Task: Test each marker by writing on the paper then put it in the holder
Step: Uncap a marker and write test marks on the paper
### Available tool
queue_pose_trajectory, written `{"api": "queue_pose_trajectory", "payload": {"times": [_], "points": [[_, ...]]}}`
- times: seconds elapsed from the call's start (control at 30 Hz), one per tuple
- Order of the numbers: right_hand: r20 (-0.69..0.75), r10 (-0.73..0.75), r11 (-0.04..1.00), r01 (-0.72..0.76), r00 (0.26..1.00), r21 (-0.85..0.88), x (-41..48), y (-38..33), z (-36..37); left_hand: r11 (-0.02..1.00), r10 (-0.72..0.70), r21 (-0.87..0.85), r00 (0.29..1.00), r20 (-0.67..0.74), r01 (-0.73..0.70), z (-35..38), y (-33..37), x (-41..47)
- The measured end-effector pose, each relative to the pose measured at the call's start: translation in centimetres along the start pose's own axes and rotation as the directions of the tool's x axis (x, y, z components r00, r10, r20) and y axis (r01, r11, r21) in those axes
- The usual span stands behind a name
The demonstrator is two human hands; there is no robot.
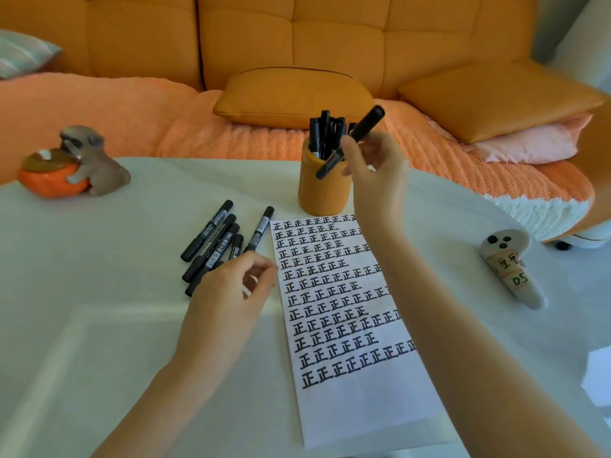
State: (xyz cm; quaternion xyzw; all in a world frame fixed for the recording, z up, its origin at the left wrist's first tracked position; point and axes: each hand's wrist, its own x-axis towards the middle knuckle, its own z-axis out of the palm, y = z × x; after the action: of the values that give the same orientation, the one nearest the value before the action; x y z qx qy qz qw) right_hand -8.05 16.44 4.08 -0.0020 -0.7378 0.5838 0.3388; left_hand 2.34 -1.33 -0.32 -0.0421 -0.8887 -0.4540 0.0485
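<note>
Above the holder, the right hand pinches a black marker between thumb and fingers, tilted, its lower end by the rim. Brought down at this slant, it could catch the rim or jam against the crowded markers already standing inside, nudging the holder over. The left hand hovers, fingers loosely curled and holding nothing, over the loose markers beside the written paper. A dog figure and a ghost toy sit well apart on the table.
</note>
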Motion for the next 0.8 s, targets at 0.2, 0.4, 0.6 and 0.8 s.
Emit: {"api": "queue_pose_trajectory", "payload": {"times": [0.2, 0.4, 0.6, 0.8], "points": [[-0.121, -0.049, 0.998, 0.042, 0.992, -0.054, 3.5, 0.5, 1.7, 0.999, -0.029, 0.022, 1.000, 0.008, 0.029, -0.3, -0.2, 0.1], [-0.070, -0.048, 0.974, 0.032, 0.996, -0.223, 4.7, 2.1, 2.6, 0.999, -0.037, 0.030, 0.999, 0.035, 0.036, -0.4, -0.3, 0.0], [0.076, -0.093, 0.888, 0.117, 0.993, -0.445, 4.1, 3.1, 3.0, 0.997, -0.054, 0.051, 0.998, 0.029, 0.053, -0.5, -0.6, 0.1], [0.169, -0.123, 0.759, 0.202, 0.978, -0.619, 4.5, 3.4, 3.4, 0.995, -0.068, 0.071, 0.998, -0.003, 0.068, -0.9, -0.7, 0.2]]}}
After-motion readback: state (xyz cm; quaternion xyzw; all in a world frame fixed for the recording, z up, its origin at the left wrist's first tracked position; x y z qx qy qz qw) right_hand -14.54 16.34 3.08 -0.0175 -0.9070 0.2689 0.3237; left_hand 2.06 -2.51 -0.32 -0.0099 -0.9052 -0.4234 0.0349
